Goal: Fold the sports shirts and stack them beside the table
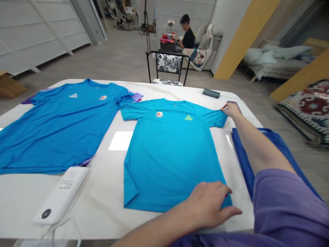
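Observation:
A turquoise T-shirt [167,151] lies face up and spread flat on the white table [102,202], collar away from me. My right hand [231,109] reaches out to the tip of the shirt's right sleeve, fingers closed in a pinch on the sleeve edge. My left hand [210,204] rests on the shirt's lower right hem corner, fingers stretched out flat on the cloth and thumb on the table beside it.
A larger blue T-shirt [61,127] lies spread at the left. A white box with a cable [61,195] sits near the front edge. A dark blue cloth [244,154] hangs at the right. A small dark case [210,93], a chair [168,67] and a seated person [186,34] lie beyond.

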Action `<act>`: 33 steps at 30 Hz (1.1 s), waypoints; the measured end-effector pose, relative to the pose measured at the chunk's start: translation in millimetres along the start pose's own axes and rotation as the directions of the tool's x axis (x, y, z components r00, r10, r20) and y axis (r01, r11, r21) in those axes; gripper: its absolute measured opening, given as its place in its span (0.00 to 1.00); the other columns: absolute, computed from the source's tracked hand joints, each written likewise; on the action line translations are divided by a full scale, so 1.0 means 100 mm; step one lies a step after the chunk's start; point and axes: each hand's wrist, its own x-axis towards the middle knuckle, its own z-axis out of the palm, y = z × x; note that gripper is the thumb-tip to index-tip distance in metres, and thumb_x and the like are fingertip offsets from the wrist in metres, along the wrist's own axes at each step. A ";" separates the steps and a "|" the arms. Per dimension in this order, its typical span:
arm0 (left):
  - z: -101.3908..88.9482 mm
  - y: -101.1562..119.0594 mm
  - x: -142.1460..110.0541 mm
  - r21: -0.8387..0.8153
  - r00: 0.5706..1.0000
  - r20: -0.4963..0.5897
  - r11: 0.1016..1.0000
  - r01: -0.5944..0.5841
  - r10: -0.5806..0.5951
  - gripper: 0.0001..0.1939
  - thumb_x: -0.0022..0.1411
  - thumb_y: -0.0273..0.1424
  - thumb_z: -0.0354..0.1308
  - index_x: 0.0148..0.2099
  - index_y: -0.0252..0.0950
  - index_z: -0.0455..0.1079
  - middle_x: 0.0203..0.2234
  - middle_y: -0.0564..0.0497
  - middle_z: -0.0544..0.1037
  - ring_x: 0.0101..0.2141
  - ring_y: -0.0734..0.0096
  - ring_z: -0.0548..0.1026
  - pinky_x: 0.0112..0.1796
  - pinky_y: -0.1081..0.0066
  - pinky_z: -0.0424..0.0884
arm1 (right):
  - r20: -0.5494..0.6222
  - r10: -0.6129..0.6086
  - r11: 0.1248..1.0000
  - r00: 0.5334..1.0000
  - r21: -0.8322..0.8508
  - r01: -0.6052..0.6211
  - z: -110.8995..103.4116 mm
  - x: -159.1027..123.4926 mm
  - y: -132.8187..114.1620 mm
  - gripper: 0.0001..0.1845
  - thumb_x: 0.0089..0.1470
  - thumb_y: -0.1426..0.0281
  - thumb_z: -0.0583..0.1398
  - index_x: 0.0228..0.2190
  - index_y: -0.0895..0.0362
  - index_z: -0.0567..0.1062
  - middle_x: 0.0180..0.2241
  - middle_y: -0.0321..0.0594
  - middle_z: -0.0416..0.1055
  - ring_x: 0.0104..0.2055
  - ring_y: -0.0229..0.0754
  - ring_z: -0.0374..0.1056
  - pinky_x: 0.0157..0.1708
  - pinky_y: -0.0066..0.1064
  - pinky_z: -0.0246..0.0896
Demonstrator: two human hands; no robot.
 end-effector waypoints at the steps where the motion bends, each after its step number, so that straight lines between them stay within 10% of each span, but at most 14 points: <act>1: -0.06 -0.03 -0.01 0.069 0.999 -0.034 0.997 -0.015 0.018 0.26 0.78 0.54 0.62 0.65 0.42 0.76 0.58 0.45 0.85 0.56 0.53 0.83 0.55 0.56 0.77 | -0.027 -0.033 0.999 0.999 -0.019 0.033 0.01 -0.03 0.10 0.18 0.70 0.62 0.69 0.53 0.61 0.85 0.56 0.62 0.79 0.56 0.54 0.77 0.58 0.44 0.72; 4: -0.33 -0.32 -0.24 0.299 0.978 -0.210 0.950 0.086 -0.022 0.23 0.83 0.44 0.59 0.73 0.43 0.72 0.67 0.44 0.80 0.66 0.51 0.77 0.65 0.49 0.73 | -0.069 -0.192 0.978 0.979 0.069 0.197 0.14 -0.20 0.02 0.25 0.76 0.57 0.61 0.65 0.55 0.80 0.68 0.60 0.71 0.70 0.62 0.69 0.70 0.56 0.65; 11: -0.48 -1.27 -1.45 0.613 0.824 -0.559 0.621 0.489 -0.097 0.32 0.83 0.43 0.56 0.82 0.40 0.62 0.79 0.40 0.65 0.78 0.41 0.64 0.73 0.41 0.66 | 0.262 -0.369 0.926 0.892 0.184 0.329 0.67 -0.74 -0.88 0.51 0.73 0.33 0.46 0.83 0.47 0.56 0.85 0.41 0.45 0.86 0.65 0.42 0.83 0.66 0.38; 18: -0.38 -1.22 -2.25 0.482 0.608 -0.775 0.461 0.745 -0.171 0.33 0.85 0.39 0.47 0.84 0.34 0.57 0.78 0.31 0.66 0.76 0.29 0.64 0.68 0.29 0.67 | 0.189 -0.403 0.915 0.895 0.114 0.388 0.52 -0.88 -0.84 0.51 0.75 0.37 0.43 0.83 0.55 0.53 0.85 0.45 0.43 0.87 0.60 0.40 0.84 0.62 0.32; 25: -0.20 -1.24 -2.26 0.524 0.734 -0.668 0.619 0.585 -0.128 0.39 0.83 0.46 0.53 0.87 0.43 0.51 0.83 0.43 0.55 0.82 0.42 0.52 0.79 0.39 0.48 | 0.093 -0.542 0.840 0.835 0.088 0.536 0.11 -2.37 -1.06 0.53 0.74 0.36 0.46 0.84 0.53 0.49 0.85 0.44 0.39 0.87 0.62 0.38 0.84 0.63 0.35; 33: 0.02 -1.24 -2.54 0.480 0.706 -0.684 0.616 0.624 -0.183 0.36 0.84 0.46 0.53 0.86 0.47 0.54 0.85 0.40 0.48 0.82 0.38 0.51 0.76 0.32 0.52 | 0.131 -0.563 0.815 0.816 0.256 0.521 -0.17 -4.40 -0.25 0.58 0.68 0.37 0.60 0.85 0.38 0.41 0.84 0.36 0.39 0.86 0.61 0.42 0.86 0.64 0.31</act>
